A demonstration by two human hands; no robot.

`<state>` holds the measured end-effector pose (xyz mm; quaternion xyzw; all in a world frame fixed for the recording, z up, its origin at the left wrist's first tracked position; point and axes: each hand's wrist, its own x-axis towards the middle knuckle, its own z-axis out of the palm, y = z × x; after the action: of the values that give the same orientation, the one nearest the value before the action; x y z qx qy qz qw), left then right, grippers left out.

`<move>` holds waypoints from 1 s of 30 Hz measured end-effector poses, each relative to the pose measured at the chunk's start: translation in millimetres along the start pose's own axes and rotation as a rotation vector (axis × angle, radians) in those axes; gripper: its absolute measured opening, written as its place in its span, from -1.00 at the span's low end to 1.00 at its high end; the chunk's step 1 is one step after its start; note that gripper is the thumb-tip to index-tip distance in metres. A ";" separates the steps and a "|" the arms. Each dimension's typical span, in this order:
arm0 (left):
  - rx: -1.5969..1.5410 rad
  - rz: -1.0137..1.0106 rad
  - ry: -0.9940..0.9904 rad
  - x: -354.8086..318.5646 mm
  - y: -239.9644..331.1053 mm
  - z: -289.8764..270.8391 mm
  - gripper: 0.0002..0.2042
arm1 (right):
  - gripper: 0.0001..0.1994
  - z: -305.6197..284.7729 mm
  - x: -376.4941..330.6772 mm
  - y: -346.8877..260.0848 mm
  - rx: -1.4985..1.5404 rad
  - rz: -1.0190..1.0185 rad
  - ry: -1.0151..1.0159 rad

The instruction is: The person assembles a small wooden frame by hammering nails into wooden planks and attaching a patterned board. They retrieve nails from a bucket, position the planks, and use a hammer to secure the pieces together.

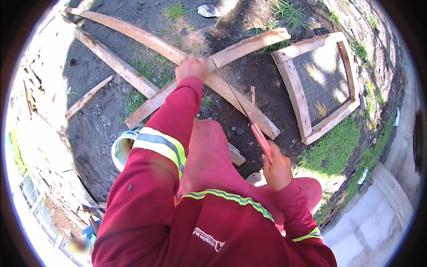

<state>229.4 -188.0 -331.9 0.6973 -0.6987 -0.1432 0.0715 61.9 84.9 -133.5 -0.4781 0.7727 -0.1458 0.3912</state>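
Observation:
A long wooden beam [240, 104] runs from the far left toward the near right, and it crosses a shorter wooden beam [249, 47]. Where they cross, my left hand [191, 68] is closed over the wood and presses on it. My right hand [276, 167] grips the orange-red handle of a handsaw [261, 141]. The saw's thin blade slants up and left from the handle, its far end at the beams' crossing beside my left hand. Seen nearly edge-on, the blade does not show how deep it sits in the wood.
Another beam [113, 60] lies on the dark soil at the left, near a thin wood strip [88, 98]. A wooden frame [294, 91] around a dark patterned panel lies at the right. By my left arm stands a bucket [119, 153]. A pale rock [208, 11] is at the far side.

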 end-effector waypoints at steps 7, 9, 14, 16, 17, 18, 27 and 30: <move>0.018 -0.028 -0.086 2.9 5.3 -10.5 -0.66 | -0.72 61.7 86.8 3.9 0.018 -0.068 0.076; -0.033 0.013 -0.042 2.7 5.1 -9.7 -0.67 | -0.66 36.9 38.9 12.2 0.035 -0.093 0.088; 0.007 -0.022 -0.043 -2.3 3.3 -5.3 -0.68 | -0.59 -1.1 -6.9 -5.2 0.024 -0.024 0.026; 0.000 -0.021 -0.036 -0.2 4.8 -5.8 -0.69 | -0.66 21.7 49.7 -12.9 0.002 0.003 0.021; -0.005 -0.032 -0.070 -0.4 5.6 -6.6 -0.69 | -0.71 39.4 83.2 -15.1 0.016 -0.108 0.082; -0.014 -0.033 -0.063 2.1 6.9 -8.2 -0.69 | -0.73 55.2 109.5 -15.2 0.039 -0.132 0.118; -0.003 0.009 -0.007 -0.5 2.0 -3.9 -0.68 | -0.55 -7.0 -28.4 5.3 0.010 0.073 -0.017; -0.007 0.014 -0.022 0.7 1.8 -2.6 -0.69 | -0.61 12.1 21.2 -5.9 -0.007 -0.009 0.038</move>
<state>228.4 -189.0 -329.0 0.6905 -0.7039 -0.1527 0.0671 69.6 65.7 -147.7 -0.4802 0.7782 -0.1538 0.3743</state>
